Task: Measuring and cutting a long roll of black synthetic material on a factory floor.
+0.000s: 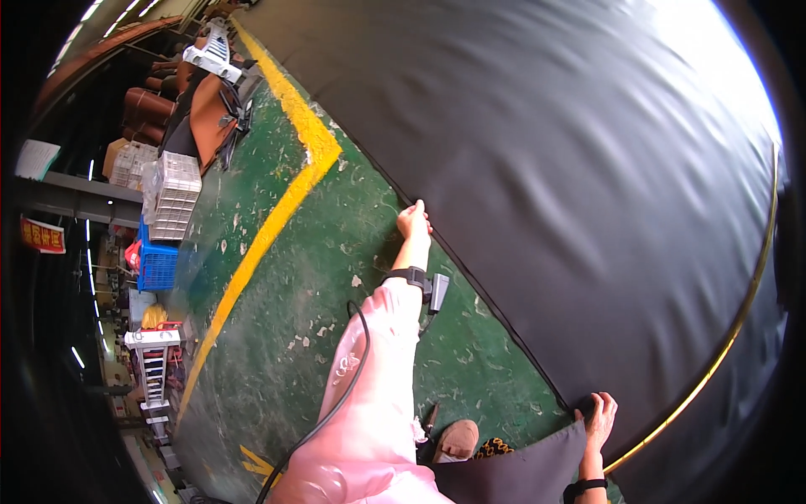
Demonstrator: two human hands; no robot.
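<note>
A large sheet of black leather-like material (579, 193) fills the right side, its surface softly rippled. At its near left edge my left hand (415, 220) is closed in a pinch on that edge, the arm stretched forward in a pink sleeve. Lower right, my right hand (599, 420) grips the sheet near its corner, fingers curled over it. A flap of the material (512, 470) hangs down beside that hand toward my body. Each wrist wears a black band, and the left one carries a small grey device (437, 292) with a cable.
Green, scuffed floor (311, 277) with a yellow painted line (252, 252) lies to the left. White crates (175, 195), a blue basket (157, 267) and an orange-brown piece (210, 118) stand along the far left. A shoe (458, 439) shows below. A golden strip (729, 336) curves at right.
</note>
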